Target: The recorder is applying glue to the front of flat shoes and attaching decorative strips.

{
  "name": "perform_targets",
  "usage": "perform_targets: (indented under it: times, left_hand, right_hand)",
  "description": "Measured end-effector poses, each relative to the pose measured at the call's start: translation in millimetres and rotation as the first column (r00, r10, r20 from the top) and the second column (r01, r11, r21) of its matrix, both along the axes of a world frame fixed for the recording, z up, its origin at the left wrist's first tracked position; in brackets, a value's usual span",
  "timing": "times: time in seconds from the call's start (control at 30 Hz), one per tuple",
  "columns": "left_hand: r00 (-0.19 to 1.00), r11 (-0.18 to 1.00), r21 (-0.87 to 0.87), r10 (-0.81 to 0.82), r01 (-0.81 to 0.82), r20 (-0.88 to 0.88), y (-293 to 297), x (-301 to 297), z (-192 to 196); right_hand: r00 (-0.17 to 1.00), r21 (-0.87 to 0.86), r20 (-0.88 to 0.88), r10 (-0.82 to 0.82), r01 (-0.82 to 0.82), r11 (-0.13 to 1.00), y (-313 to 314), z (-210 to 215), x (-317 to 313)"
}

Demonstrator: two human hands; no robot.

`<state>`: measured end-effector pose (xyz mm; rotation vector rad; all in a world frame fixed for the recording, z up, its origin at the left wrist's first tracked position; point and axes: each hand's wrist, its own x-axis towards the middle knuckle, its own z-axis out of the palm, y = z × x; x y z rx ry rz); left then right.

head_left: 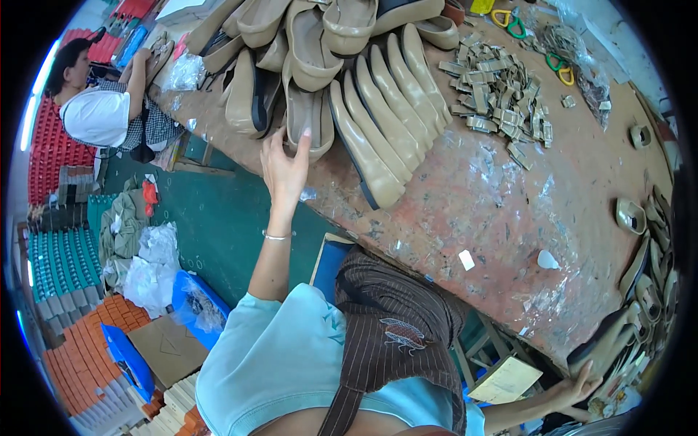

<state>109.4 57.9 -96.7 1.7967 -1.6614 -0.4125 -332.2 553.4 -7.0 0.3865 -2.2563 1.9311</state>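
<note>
Hands part-open: left hand [285,171] touches tan shoe [307,109], right hand [574,391] beside another shoe [614,338].

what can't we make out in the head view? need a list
All in the head view:
Underside of the beige shoe at the left hand: hidden by the shoe itself.
Right hand: small near the rim among clutter; can't tell whether it touches the nearby shoe.
Lower pieces in the small tan heap: covered by those on top.
Rear of the shoe pile: cut off by the top edge.
</note>
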Motion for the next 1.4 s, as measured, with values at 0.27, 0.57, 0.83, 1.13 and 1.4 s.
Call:
perform_targets:
  times: [0.27,0.57,0.83,1.13,1.4]
  left_hand:
    - [0.945,0.997,0.073,-0.008,-0.017,0.328,-34,27,41]
    - [0.961,0.824,-0.497,0.223,-0.274,-0.161,9,153,148]
    - [0.380,0.952,-0.285,-0.304,0.108,-0.874,34,134,123]
    - [0.325,0.828,-0.123,-0.346,0.548,-0.880,62,11,122]
    - [0.503,0.672,0.125,-0.404,0.730,-0.764,123,-71,90]
  right_hand:
    - [0.893,0.140,-0.328,0.307,-0.275,0.951,-148,-2,112]
    - [0.473,0.303,-0.241,0.848,-0.793,0.528,-303,-21,200]
    - [0.416,0.262,-0.442,0.795,-0.787,0.558,-422,-40,232]
    - [0.554,-0.027,-0.513,0.655,-0.773,0.633,-459,-26,198]
    - [0.678,0.053,-0.417,0.606,-0.647,0.761,-307,-24,147]
